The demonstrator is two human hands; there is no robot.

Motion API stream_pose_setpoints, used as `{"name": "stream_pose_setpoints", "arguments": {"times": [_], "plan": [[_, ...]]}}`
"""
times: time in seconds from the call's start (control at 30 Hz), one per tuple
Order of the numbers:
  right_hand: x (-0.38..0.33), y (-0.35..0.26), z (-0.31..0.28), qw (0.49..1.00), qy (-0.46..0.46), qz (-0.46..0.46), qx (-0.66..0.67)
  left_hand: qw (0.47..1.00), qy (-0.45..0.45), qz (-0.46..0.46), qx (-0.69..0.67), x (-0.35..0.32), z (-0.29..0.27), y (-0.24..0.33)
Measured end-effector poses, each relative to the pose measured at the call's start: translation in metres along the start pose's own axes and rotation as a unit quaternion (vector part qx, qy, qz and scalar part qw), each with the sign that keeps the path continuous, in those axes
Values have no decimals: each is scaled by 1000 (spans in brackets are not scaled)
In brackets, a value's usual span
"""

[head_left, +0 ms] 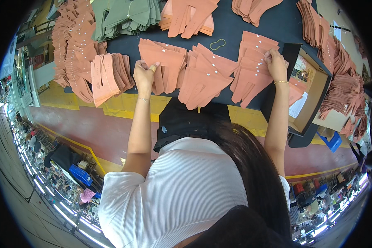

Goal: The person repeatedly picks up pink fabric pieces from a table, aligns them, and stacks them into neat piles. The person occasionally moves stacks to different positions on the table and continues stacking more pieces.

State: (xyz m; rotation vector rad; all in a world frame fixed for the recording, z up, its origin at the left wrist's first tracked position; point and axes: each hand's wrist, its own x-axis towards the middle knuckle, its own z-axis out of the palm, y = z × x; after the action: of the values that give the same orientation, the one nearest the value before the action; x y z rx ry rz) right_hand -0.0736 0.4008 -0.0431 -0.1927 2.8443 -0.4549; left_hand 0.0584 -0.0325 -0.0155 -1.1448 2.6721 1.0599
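My left hand (144, 76) is closed on the left edge of a stack of flat orange cut pieces (163, 58), its thumb lying on the top piece. At the right, my right hand (276, 65) has its fingers pinched together at the edge of a fanned row of orange cut pieces (248, 76) with small white stickers. Whatever lies between those fingertips is too small to make out. Between my hands lies another overlapping group of orange pieces (206, 76), also stickered. The pieces have slots cut in them.
A black open box (291, 120) holding papers and an orange piece sits right of my right hand. A yellow rubber band (218, 44) lies on the dark table (227, 25). Green pieces (128, 16) are piled at the back; long orange rows (74, 45) line the left.
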Motion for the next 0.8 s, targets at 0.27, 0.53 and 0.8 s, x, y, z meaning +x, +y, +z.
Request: {"name": "stream_pose_setpoints", "arguments": {"times": [0.27, 0.53, 0.8], "plan": [[-2, 1, -1, 1000, -19, 19, 7, 951, -243, -24, -190, -44, -41, 50], [-2, -4, -3, 1000, -10, 16, 1, 957, -251, 131, -57, -81, 13, 70], [2, 0, -7, 999, -24, 20, 10, 818, -226, 529, 9, -94, 148, 130]]}}
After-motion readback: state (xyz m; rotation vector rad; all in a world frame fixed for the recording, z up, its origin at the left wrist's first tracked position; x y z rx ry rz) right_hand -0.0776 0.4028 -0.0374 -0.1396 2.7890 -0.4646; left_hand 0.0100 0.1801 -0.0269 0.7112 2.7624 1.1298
